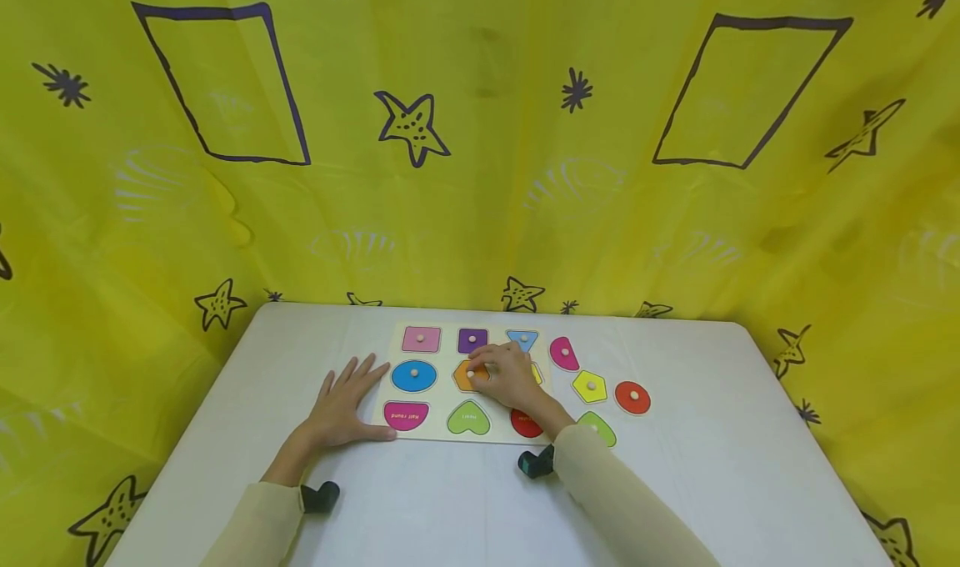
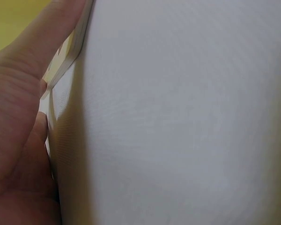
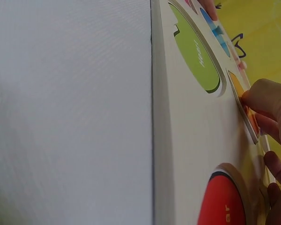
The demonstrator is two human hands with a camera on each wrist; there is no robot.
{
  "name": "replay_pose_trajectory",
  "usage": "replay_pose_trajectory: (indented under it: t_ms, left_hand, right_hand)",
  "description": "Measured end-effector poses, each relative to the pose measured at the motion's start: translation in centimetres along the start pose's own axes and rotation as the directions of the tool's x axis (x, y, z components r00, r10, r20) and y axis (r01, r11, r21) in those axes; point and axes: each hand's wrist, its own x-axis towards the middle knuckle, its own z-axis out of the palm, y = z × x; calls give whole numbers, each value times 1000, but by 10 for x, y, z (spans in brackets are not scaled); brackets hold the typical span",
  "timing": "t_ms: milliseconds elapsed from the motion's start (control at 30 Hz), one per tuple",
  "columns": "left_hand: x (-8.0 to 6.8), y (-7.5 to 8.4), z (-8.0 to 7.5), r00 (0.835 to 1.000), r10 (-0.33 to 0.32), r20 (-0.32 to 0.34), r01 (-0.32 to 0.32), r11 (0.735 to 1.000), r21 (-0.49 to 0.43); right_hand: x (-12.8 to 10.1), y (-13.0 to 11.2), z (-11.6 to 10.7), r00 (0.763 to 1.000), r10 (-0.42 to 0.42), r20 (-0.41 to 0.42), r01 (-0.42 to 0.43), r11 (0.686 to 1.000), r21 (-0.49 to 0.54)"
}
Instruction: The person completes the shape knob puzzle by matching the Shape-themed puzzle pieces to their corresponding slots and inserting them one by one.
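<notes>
A pale shape-puzzle board [image 1: 442,358] lies on the table. My left hand [image 1: 341,408] is spread at its left side, thumb along the near corner and fingertips at the left edge. With thumb and finger, my right hand [image 1: 513,379] pinches the knob of the orange hexagon piece [image 1: 461,376] at the board's middle. Knobbed pieces sit around it: a pink rectangle [image 1: 430,343], a purple square [image 1: 465,335], a light blue triangle [image 1: 516,334] and a blue oval [image 1: 403,377]. My right hand partly hides a yellow shape [image 1: 536,373].
Along the near row are bare recesses: a magenta half round [image 1: 405,422], a green heart [image 3: 194,51] and a red one [image 3: 220,201]. Loose right of the board lie a magenta half round [image 1: 561,357], yellow pentagon [image 1: 588,393], red circle [image 1: 630,403] and green heart [image 1: 600,428].
</notes>
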Motion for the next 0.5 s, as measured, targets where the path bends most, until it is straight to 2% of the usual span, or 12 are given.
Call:
replay_pose_trajectory:
  t_ms: [500]
  left_hand:
    - [0, -2, 2, 999, 28, -23, -28, 999, -17]
  right_hand:
    - [-1, 0, -1, 1000, -22, -15, 23, 999, 40]
